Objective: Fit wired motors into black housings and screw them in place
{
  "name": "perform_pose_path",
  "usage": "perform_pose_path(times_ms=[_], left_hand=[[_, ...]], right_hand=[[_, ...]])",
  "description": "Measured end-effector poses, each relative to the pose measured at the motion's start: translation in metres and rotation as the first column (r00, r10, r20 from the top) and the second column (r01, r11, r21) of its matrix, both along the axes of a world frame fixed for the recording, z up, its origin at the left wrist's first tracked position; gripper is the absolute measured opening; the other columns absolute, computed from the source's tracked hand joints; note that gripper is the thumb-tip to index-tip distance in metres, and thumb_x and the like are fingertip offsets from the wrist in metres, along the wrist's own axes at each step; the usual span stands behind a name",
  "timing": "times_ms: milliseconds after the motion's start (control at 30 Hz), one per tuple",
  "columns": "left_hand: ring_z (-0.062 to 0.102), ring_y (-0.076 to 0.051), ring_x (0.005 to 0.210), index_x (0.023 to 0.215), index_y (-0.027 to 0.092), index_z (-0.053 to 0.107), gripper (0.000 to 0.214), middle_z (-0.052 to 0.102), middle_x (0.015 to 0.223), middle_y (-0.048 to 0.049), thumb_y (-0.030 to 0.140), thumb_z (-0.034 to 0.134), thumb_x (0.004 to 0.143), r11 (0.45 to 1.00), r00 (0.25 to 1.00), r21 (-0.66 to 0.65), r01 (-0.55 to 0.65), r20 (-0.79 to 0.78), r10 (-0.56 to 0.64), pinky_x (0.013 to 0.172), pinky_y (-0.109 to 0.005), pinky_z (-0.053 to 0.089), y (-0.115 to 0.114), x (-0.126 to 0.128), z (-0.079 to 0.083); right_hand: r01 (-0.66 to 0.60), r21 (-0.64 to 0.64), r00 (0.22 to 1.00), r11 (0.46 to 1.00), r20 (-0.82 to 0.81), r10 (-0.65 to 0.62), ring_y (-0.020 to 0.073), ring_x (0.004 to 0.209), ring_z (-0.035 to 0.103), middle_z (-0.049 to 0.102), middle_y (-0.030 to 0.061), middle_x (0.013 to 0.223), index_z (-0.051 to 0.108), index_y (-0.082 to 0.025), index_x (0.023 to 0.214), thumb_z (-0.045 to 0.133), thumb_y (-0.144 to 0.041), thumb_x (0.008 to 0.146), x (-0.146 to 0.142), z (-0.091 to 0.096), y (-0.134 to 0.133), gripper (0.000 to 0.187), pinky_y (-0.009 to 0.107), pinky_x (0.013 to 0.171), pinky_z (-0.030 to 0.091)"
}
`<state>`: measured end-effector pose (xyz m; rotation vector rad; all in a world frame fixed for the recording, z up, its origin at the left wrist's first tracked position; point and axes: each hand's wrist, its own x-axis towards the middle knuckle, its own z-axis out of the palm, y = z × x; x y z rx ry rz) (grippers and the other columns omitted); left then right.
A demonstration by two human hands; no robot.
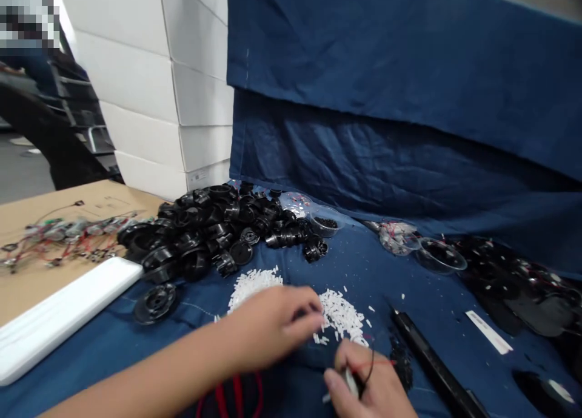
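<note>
Head view, looking down at two bare hands over a blue cloth (409,284). The right hand (368,381) is closed, its fingers (345,363) gripping a small white part (350,384) with thin red and black wires (373,363) running from it. The left hand (273,327) sits just beside the right, its fingers (309,312) bunched and slightly blurred above the white pellets; whether they pinch anything, I cannot tell.

Two heaps of white pellets lie directly beyond the left fingertips: one (252,287) behind the hand, the other (341,315) just past the fingers and above the right hand. Looped red wire (236,397) lies below the left wrist. A black bar (431,363) lies right of the right fingers. Farther beyond the fingers are a heap of black round parts (204,230) and clear cups (440,255). Left of them, wired bits (68,239) lie on cardboard (82,199), near a white foam bar (63,318).
</note>
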<state>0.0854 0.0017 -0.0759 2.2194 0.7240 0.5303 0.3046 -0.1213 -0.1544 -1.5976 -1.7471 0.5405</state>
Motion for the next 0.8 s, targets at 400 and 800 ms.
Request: perform_pose_path(times_ms=[400,800], left_hand=[[0.069,-0.030,0.124,0.132,0.017,0.069,0.033,0.069,0.138,-0.0114,0.038,0.069,0.108,0.935,0.988,0.322,-0.147,0.096,0.123,0.106,-0.053,0.059,0.072,0.057,0.005],[0.074,-0.026,0.078,0.098,0.020,0.071,0.035,0.075,0.090,-0.0044,0.055,0.068,0.100,0.914,0.935,-0.394,-0.094,0.280,0.216,0.067,-0.034,0.060,0.007,0.056,0.017]], right_hand=[[0.239,-0.073,0.319,0.968,-0.936,-0.149,0.0052,0.052,0.028,0.038,-0.0123,0.070,0.055,-0.024,0.099,0.091,-0.061,0.082,0.007,0.045,0.042,0.054,0.019,0.051,0.034],[0.324,-0.038,0.313,0.945,-0.938,-0.145,0.0116,0.065,0.059,0.064,-0.0036,0.080,0.070,-0.021,0.096,0.093,-0.057,0.080,0.010,0.043,0.034,0.046,0.025,0.062,0.051]])
